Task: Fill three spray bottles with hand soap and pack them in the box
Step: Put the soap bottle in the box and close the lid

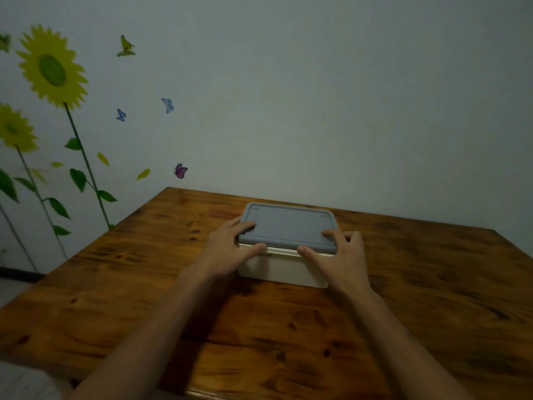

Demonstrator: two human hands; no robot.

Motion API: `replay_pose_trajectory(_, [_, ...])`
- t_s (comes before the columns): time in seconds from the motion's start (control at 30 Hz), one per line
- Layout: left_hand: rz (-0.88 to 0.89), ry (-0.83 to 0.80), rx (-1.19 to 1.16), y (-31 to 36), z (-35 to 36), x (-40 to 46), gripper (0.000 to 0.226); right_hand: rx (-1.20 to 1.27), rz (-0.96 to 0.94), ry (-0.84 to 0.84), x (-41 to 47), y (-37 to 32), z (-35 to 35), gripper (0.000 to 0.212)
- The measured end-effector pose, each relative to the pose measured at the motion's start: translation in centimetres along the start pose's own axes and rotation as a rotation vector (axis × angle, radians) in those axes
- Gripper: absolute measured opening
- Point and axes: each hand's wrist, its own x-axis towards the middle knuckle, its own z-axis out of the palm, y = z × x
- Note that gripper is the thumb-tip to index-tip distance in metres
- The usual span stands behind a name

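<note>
A white box (284,271) with a grey lid (288,226) stands on the wooden table, toward its far side. My left hand (230,246) grips the lid's near left corner, fingers on top and thumb under the front edge. My right hand (339,252) grips the near right corner the same way. The lid lies across the box, and its front edge looks slightly raised above the white rim. No spray bottles or soap are in view; the inside of the box is hidden.
The wooden table (288,336) spreads wide around the box. A pale wall with sunflower stickers (52,70) and butterfly stickers rises close behind it. The table's left edge drops off to the floor (11,287).
</note>
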Motion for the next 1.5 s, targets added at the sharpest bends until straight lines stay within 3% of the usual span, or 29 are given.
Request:
replay_pose_trajectory(0.2, [0.022, -0.059, 0.019, -1.1, 0.2, 0.1, 0.079, -0.038, -0.023, -0.008, -0.5, 0.4, 0.2, 0.076])
replay_pose_trajectory(0.37, [0.045, -0.080, 0.154, -0.9, -0.2, 0.3, 0.076, -0.088, -0.038, -0.038, -0.4, 0.7, 0.2, 0.076])
replay_pose_trajectory(0.57, [0.008, -0.230, 0.289, 0.2, -1.1, 1.0, 0.090, -0.197, 0.003, -0.164, 0.5, 0.3, -0.9, 0.072])
replay_pose_trajectory(0.63, [0.000, -0.165, 0.258, 1.0, -1.6, 2.4, 0.097, -0.207, -0.004, -0.116, 1.9, -0.6, -1.6, 0.068])
replay_pose_trajectory(0.7, [0.040, -0.084, 0.276, 1.8, -1.6, 4.7, 0.089, -0.211, -0.036, -0.090, 4.4, -1.6, -1.7, 0.066])
replay_pose_trajectory(0.87, [0.093, -0.289, 0.566, 3.2, 1.0, 9.9, 0.071, -0.404, -0.043, -0.361, 9.5, -3.0, 0.9, 0.071])
replay_pose_trajectory(1.0, [0.033, -0.372, 0.558, 2.5, 2.8, 10.9, 0.076, -0.443, 0.000, -0.482, 9.7, -2.9, 2.3, 0.073])
replay_pose_trajectory(1.2, [0.030, -0.382, 0.589, 2.3, 3.3, 10.8, 0.081, -0.462, -0.016, -0.495, 9.7, -2.2, 2.8, 0.079])
replay_pose_trajectory(1.37, [-0.001, -0.346, 0.479, 2.1, 2.2, 10.3, 0.082, -0.371, 0.013, -0.500, 9.4, -2.3, 2.3, 0.089])
replay_pose_trajectory(1.5, [0.057, -0.350, 0.540, 2.3, 1.9, 7.5, 0.078, -0.445, -0.139, -0.416, 6.5, -3.2, 1.1, 0.072])
